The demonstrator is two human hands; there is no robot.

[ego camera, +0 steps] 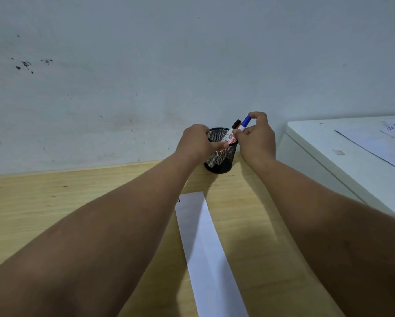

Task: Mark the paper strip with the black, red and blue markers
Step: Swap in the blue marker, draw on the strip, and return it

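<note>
Early stage — the paper strip (pixel 205 243) near the mesh cup (pixel 217 154) looks unmarked; left hand (pixel 196 145) grips the cup, right hand (pixel 256 136) pinches the blue marker (pixel 245 123) — black marker (pixel 234 126) inside.

Office or study desk, wooden desktop (pixel 77 213), mesh pen holder (pixel 217 161), printed papers (pixel 374 143), scuffed wall (pixel 123 88)

Markers (pixel 235 131) in mesh cup (pixel 217 163) behind paper strip (pixel 205 248); cabinet (pixel 342 156) right.
</note>
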